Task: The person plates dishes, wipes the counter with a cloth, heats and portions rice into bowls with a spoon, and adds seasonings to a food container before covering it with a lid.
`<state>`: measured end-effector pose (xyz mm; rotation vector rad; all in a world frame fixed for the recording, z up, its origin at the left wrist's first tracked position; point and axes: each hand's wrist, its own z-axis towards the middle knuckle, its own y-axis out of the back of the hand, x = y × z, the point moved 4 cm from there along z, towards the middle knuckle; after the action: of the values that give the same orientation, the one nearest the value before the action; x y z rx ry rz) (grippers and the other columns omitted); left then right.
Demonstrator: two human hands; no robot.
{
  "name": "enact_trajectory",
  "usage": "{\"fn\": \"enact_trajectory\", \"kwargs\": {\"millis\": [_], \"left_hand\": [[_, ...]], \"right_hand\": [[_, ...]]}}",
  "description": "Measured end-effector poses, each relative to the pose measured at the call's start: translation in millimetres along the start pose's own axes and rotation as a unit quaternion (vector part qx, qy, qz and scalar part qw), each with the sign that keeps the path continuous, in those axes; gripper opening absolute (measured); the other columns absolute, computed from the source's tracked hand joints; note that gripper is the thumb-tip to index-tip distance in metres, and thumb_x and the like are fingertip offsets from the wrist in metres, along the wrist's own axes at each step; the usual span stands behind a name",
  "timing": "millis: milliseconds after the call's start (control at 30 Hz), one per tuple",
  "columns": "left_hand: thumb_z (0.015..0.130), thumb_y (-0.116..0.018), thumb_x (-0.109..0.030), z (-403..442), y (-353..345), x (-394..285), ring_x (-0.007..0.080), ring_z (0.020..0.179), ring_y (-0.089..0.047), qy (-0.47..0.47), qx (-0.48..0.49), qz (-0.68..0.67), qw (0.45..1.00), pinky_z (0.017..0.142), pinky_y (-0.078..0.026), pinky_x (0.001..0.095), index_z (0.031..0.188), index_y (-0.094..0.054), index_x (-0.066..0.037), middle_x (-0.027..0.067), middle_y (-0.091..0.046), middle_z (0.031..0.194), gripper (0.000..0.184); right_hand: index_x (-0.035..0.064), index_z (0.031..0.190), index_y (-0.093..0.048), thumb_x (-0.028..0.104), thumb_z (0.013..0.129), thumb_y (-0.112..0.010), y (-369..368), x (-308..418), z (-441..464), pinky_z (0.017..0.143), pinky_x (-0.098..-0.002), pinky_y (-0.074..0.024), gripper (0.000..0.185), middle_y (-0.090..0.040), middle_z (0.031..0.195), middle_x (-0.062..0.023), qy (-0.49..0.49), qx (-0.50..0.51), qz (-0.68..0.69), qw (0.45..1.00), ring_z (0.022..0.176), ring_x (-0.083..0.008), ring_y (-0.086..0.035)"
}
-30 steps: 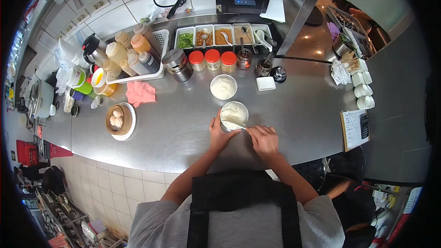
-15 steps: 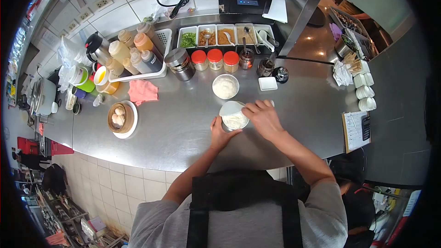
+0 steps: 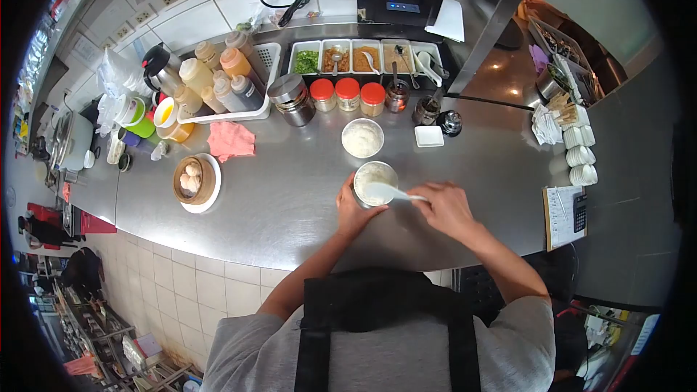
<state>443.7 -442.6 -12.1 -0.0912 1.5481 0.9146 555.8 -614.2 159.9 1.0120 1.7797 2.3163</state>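
Note:
A metal bowl [image 3: 396, 173] of white rice [image 3: 371, 174] stands on the steel counter in front of me. My left hand [image 3: 353, 212] is curled around its left and near side, thumb along the bottom edge. In my right hand [image 3: 446, 209] is the handle of a white rice paddle [image 3: 382, 192], whose blade lies over the rice at the bowl's near side. Just beyond sits a second bowl [image 3: 344, 142], also filled with rice, touched by neither hand.
Red-lidded jars [image 3: 348, 88] and topping tubs [image 3: 367, 71] line the back. A bamboo steamer [image 3: 176, 189] with buns stands left, near a pink cloth [image 3: 231, 141] and squeeze bottles [image 3: 194, 78]. A small white dish [image 3: 429, 136] and a clipboard [image 3: 559, 221] lie right.
My right hand has moved right, off the top of the bowl. The paddle has turned, its blade now lower and its handle pointing right. My left hand stays around the bowl.

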Motion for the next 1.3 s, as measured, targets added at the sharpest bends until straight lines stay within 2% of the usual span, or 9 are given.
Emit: {"fn": "enact_trajectory", "kwargs": {"millis": [333, 400, 533, 733, 900, 1000, 1100, 1167, 1300], "left_hand": [[0.064, -0.092, -0.031, 1, 84, -22, 0.0397, 0.137, -0.036, -0.073, 0.021, 0.012, 0.997, 0.115, -0.031, 0.0481, 0.156, -0.01, -0.002, 0.0228, -0.029, 0.15, 0.126], [0.073, -0.087, -0.023, 22, 160, -42, 0.0338, 0.127, -0.047, -0.137, -0.063, -0.025, 0.988, 0.109, -0.04, 0.0448, 0.156, -0.014, -0.003, 0.0206, -0.037, 0.143, 0.113], [0.084, -0.07, 0.003, 81, 373, -78, 0.0091, 0.065, -0.052, -0.201, -0.407, -0.01, 0.891, 0.061, -0.045, 0.0254, 0.155, -0.024, -0.006, -0.0001, -0.055, 0.076, 0.085], [0.088, -0.056, -0.006, 86, 478, -244, 0.0043, 0.058, -0.039, -0.263, -0.3, -0.08, 0.913, 0.054, -0.038, 0.0206, 0.156, -0.026, -0.008, -0.0062, -0.041, 0.068, 0.074], [0.091, -0.058, -0.012, 61, 425, -239, 0.0017, 0.053, -0.038, -0.177, -0.327, -0.044, 0.927, 0.048, -0.034, 0.0193, 0.152, -0.039, -0.01, -0.0086, -0.042, 0.066, 0.063], [0.091, -0.059, -0.006, 51, 339, -162, 0.0, 0.057, -0.043, -0.043, -0.15, -0.092, 0.983, 0.051, -0.039, 0.0199, 0.15, -0.043, -0.016, -0.0083, -0.052, 0.071, 0.062], [0.082, -0.078, -0.015, 29, 221, -86, 0.0149, 0.08, -0.059, -0.043, 0.044, 0.009, 0.998, 0.075, -0.051, 0.0308, 0.155, -0.032, -0.014, 0.0058, -0.061, 0.092, 0.086], [0.075, -0.085, -0.021, 8, 153, -42, 0.0316, 0.116, -0.056, -0.073, 0.117, 0.026, 0.99, 0.1, -0.046, 0.041, 0.158, -0.017, -0.013, 0.0192, -0.055, 0.125, 0.108], [0.065, -0.092, -0.025, -8, 60, -14, 0.0409, 0.14, -0.033, -0.041, 0.109, -0.003, 0.993, 0.114, -0.034, 0.0464, 0.158, -0.003, -0.009, 0.0254, -0.033, 0.149, 0.13]], "right_hand": [[0.0116, 0.1, -0.073, 0.012, 0.084, -0.07, -5, -9, -1, 0.075, -0.0383, -0.049, 0.017, -0.073, 0.094, -0.0082, -0.063, -0.048, 0.07, 0.994, 0.08, -0.0282, -0.069], [0.0109, 0.101, -0.073, 0.011, 0.083, -0.071, -8, -16, -4, 0.075, -0.0372, -0.05, 0.018, -0.073, 0.094, -0.0085, -0.085, -0.06, 0.095, 0.99, 0.08, -0.0286, -0.069], [0.0102, 0.101, -0.073, 0.011, 0.083, -0.072, -12, -17, 6, 0.076, -0.0361, -0.0513, 0.019, -0.073, 0.095, -0.0093, -0.103, -0.065, 0.146, 0.982, 0.08, -0.0289, -0.07], [0.0112, 0.102, -0.073, 0.015, 0.084, -0.072, -15, -1, 26, 0.079, -0.0377, -0.05, 0.018, -0.073, 0.095, -0.0085, -0.078, -0.034, 0.121, 0.989, 0.079, -0.0281, -0.07], [0.0101, 0.104, -0.072, 0.015, 0.085, -0.071, -14, 1, 25, 0.076, -0.0366, -0.0498, 0.019, -0.073, 0.097, -0.0083, -0.054, -0.03, 0.105, 0.992, 0.079, -0.0262, -0.07], [0.0079, 0.105, -0.073, 0.01, 0.085, -0.071, -3, -5, 13, 0.068, -0.0339, -0.0524, 0.021, -0.073, 0.096, -0.0105, -0.067, -0.049, 0.114, 0.99, 0.081, -0.025, -0.07], [0.0106, 0.103, -0.073, 0.012, 0.085, -0.07, 10, -6, 4, 0.072, -0.0354, -0.049, 0.018, -0.073, 0.095, -0.0085, -0.099, -0.064, 0.105, 0.987, 0.077, -0.025, -0.068], [0.0135, 0.101, -0.072, 0.015, 0.087, -0.069, 16, -11, -2, 0.077, -0.0365, -0.0453, 0.015, -0.072, 0.095, -0.0064, -0.086, -0.066, 0.002, 0.994, 0.074, -0.0252, -0.067], [0.0133, 0.096, -0.072, 0.014, 0.085, -0.07, 20, -22, -7, 0.081, -0.0366, -0.0422, 0.012, -0.071, 0.09, -0.0037, -0.06, -0.05, 0.031, 0.996, 0.081, -0.024, -0.065]]}}
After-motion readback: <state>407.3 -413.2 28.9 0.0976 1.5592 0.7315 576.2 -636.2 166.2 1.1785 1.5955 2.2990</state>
